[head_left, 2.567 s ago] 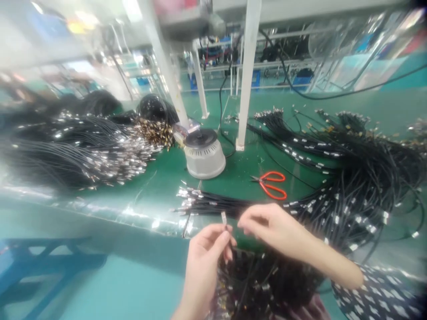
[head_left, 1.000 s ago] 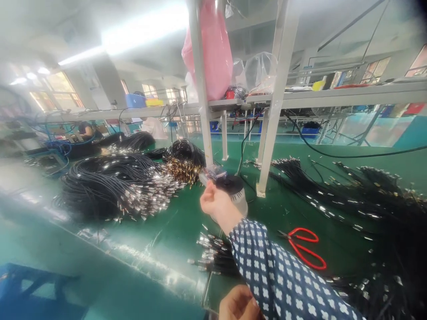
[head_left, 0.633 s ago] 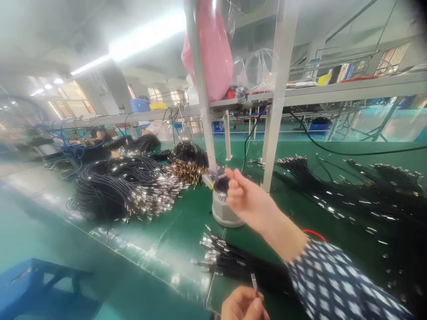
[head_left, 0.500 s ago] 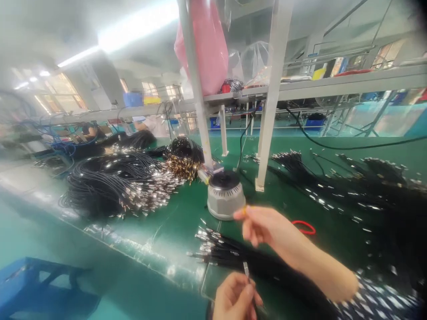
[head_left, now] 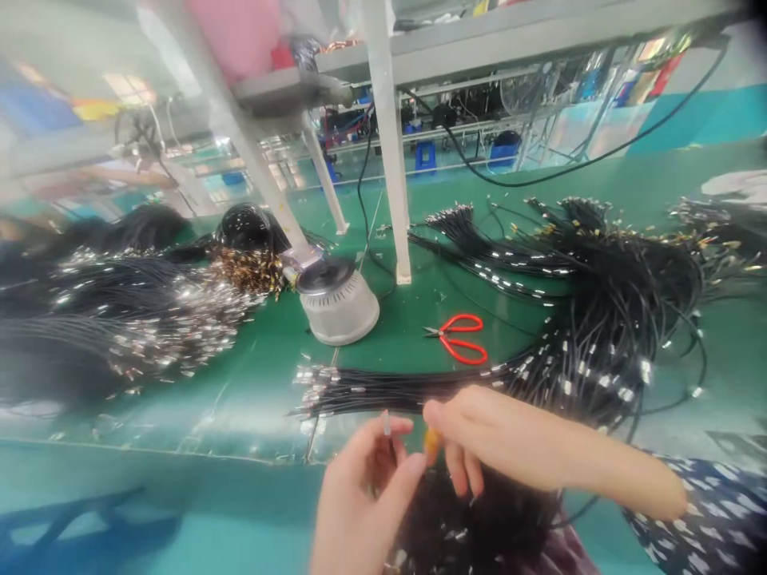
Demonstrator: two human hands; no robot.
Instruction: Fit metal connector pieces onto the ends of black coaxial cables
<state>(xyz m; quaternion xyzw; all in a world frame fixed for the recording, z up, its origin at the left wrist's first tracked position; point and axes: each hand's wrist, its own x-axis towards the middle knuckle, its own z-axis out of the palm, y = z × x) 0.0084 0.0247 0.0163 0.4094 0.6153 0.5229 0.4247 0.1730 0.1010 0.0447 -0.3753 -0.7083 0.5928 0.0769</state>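
My left hand (head_left: 365,487) is closed around a black cable with a silver connector end (head_left: 387,423) that points up between the fingers. Close beside it on the right, my right hand (head_left: 473,439) pinches a small orange-yellow piece (head_left: 431,441), too blurred to name. A bundle of black cables (head_left: 371,391) with silver ends lies on the green tabletop just beyond both hands. More dark cables (head_left: 479,511) hang below my right hand. Red-handled scissors (head_left: 459,339) rest partly open behind the bundle.
A round whitish device (head_left: 341,311) with a black top stands by the shelf post (head_left: 389,160). Large cable heaps lie at left (head_left: 149,303) and right (head_left: 623,295). A blue stool (head_left: 77,519) is below the table edge. A black cord (head_left: 539,182) droops behind.
My right hand has come from beside the round device back to my left hand, carrying the yellow piece. The view has turned down and to the right, showing the whole scissors.
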